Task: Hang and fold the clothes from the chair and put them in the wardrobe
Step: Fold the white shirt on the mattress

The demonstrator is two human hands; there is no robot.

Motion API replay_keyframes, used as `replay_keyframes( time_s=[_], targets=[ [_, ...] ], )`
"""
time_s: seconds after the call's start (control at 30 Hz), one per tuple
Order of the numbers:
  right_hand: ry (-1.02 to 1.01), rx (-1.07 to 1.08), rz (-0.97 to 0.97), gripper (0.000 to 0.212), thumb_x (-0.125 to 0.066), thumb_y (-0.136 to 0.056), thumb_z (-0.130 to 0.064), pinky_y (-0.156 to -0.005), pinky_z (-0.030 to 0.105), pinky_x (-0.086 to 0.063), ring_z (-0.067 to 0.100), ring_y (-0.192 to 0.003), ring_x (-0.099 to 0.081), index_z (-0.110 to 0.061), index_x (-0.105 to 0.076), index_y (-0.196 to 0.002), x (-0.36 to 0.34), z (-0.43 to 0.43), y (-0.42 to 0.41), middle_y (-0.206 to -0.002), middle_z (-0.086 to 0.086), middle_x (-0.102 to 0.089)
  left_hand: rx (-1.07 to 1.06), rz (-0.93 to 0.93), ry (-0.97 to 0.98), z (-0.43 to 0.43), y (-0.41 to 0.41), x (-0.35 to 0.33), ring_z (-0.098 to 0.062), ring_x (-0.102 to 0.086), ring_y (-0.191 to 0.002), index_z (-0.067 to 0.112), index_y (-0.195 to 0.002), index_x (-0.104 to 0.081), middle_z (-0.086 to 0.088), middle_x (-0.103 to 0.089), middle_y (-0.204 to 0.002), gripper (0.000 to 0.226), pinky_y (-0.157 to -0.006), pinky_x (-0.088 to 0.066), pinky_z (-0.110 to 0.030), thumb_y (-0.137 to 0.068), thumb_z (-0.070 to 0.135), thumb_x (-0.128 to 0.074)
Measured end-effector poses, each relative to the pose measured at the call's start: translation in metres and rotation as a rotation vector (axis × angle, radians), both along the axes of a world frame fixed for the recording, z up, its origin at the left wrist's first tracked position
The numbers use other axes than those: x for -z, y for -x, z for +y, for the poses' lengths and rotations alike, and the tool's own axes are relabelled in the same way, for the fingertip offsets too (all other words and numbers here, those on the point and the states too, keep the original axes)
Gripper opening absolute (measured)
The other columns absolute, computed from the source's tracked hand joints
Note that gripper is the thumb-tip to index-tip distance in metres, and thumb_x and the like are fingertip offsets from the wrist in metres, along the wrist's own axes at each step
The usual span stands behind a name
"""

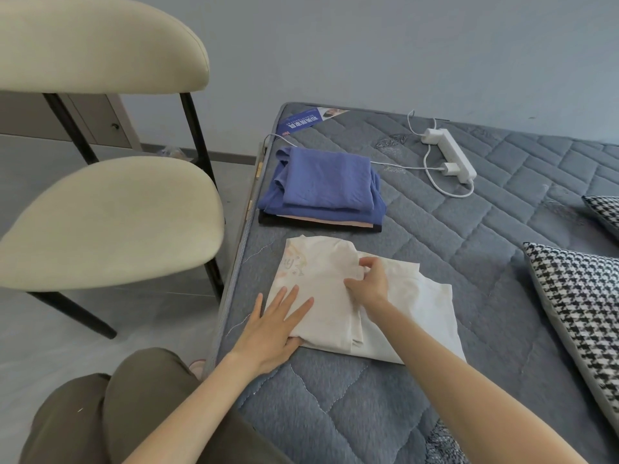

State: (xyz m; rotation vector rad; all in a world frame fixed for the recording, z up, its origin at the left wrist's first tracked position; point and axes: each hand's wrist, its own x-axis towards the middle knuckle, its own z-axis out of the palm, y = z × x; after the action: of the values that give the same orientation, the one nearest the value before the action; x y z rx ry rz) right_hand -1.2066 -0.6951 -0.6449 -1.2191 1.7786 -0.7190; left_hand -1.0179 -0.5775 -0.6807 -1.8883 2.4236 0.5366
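Left hand [274,326] flat and open, fingers spread, pressing down on the near left corner of the cream garment [321,296] lying on the grey quilted mattress [452,262]. Right hand [368,279] just beyond and to the right of it, fingers curled and pinching a fold of that same cream fabric near its middle, though hard to tell how much cloth sits inside the pinch. Faint printed design [294,262] beyond the left fingertips. Farther out past both hands, a folded stack with a blue garment [325,185] on top, pink and dark layers under it. Beyond the right hand, a white power strip [449,154] with cable. Well right of the right forearm, a houndstooth pillow [582,313]. Left of the left hand, off the mattress, a cream chair [110,222], seat bare.
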Motion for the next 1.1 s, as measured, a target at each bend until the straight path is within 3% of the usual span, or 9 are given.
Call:
replay_keyframes(
  time_s=[0.17,0.27,0.43,0.6,0.67,0.73,0.87,1.0,1.1],
  targets=[
    [0.409,-0.171,0.257,0.049,-0.055,-0.081,0.006,-0.108,0.030,-0.033,0.022,-0.128,-0.040,-0.014,-0.051,-0.126,-0.005,0.006,-0.006,-0.137,0.002,-0.047,-0.110,0.220,-0.159,-0.005,0.009,-0.010,-0.010,0.040,-0.135,0.040,-0.146,0.022,0.016,0.039,-0.146,0.107,-0.112,0.024,-0.047,-0.063,0.093,-0.019],
    [0.619,-0.375,0.422,0.050,-0.051,-0.089,0.001,-0.117,0.033,-0.023,0.023,-0.140,-0.029,-0.013,-0.048,-0.137,-0.009,0.010,-0.020,-0.150,0.003,-0.039,-0.292,0.423,-0.163,-0.009,0.012,-0.012,-0.009,0.039,-0.135,0.030,-0.146,0.027,0.014,0.039,-0.148,0.088,-0.113,0.022,-0.043,-0.086,0.074,-0.020],
    [0.303,-0.718,0.680,0.055,-0.019,-0.103,-0.039,-0.120,0.043,0.006,0.026,-0.148,0.009,-0.023,-0.007,-0.154,0.022,0.024,-0.035,-0.162,0.002,0.002,-0.366,0.330,-0.148,-0.012,0.013,-0.002,-0.015,0.031,-0.141,0.017,-0.147,0.025,0.007,0.034,-0.152,0.066,-0.116,0.015,-0.042,-0.103,0.042,-0.017],
    [0.247,-0.719,0.797,0.074,0.012,-0.081,-0.059,-0.118,0.046,0.014,0.022,-0.148,0.015,-0.035,0.010,-0.151,0.046,0.031,-0.018,-0.161,-0.002,0.014,-0.395,0.292,-0.104,-0.009,0.013,0.005,-0.021,0.026,-0.143,0.014,-0.147,0.024,0.003,0.039,-0.147,0.069,-0.117,0.013,-0.039,-0.103,0.044,-0.019],
    [0.242,-0.708,0.820,0.071,0.006,-0.085,-0.059,-0.117,0.047,0.013,0.021,-0.149,0.010,-0.035,0.004,-0.152,0.042,0.030,-0.019,-0.162,-0.002,0.008,-0.445,0.336,-0.102,-0.008,0.015,0.003,-0.023,0.016,-0.146,0.013,-0.149,0.020,0.002,0.033,-0.151,0.073,-0.118,0.006,-0.038,-0.102,0.045,-0.025],
    [0.312,-0.676,0.856,0.058,-0.020,-0.097,-0.047,-0.117,0.051,0.006,0.026,-0.147,-0.011,-0.027,-0.019,-0.152,0.035,0.027,-0.021,-0.160,0.001,-0.016,-0.542,0.395,-0.115,-0.008,0.015,-0.001,-0.027,-0.001,-0.145,0.014,-0.152,0.011,-0.002,0.011,-0.160,0.080,-0.116,-0.008,-0.040,-0.098,0.048,-0.037],
    [0.657,-0.656,0.874,0.043,-0.065,-0.079,-0.005,-0.106,0.049,-0.035,0.031,-0.113,-0.055,-0.017,-0.060,-0.121,0.010,0.003,-0.030,-0.126,0.004,-0.059,-0.720,0.535,-0.114,-0.016,0.007,0.003,-0.031,-0.031,-0.131,0.006,-0.144,-0.028,-0.011,-0.037,-0.143,0.088,-0.106,-0.024,-0.038,-0.080,0.056,-0.063],
    [0.578,-1.060,0.926,0.068,-0.051,-0.086,0.007,-0.101,0.036,-0.035,0.024,-0.128,-0.038,-0.028,-0.039,-0.143,-0.025,-0.025,-0.057,-0.152,-0.005,-0.033,-0.830,0.675,-0.193,-0.019,0.000,-0.002,-0.021,-0.052,-0.111,0.007,-0.123,-0.047,-0.002,-0.055,-0.119,0.070,-0.084,-0.044,-0.030,-0.074,0.046,-0.076],
    [0.483,-1.326,1.095,0.072,-0.051,-0.089,0.005,-0.100,0.038,-0.038,0.025,-0.130,-0.030,-0.033,-0.030,-0.148,-0.035,-0.043,-0.083,-0.157,-0.006,-0.021,-0.858,0.704,-0.257,-0.017,-0.003,-0.009,-0.015,-0.054,-0.097,0.010,-0.111,-0.050,0.002,-0.056,-0.107,0.060,-0.062,-0.039,-0.021,-0.071,0.046,-0.079]
  ],
)
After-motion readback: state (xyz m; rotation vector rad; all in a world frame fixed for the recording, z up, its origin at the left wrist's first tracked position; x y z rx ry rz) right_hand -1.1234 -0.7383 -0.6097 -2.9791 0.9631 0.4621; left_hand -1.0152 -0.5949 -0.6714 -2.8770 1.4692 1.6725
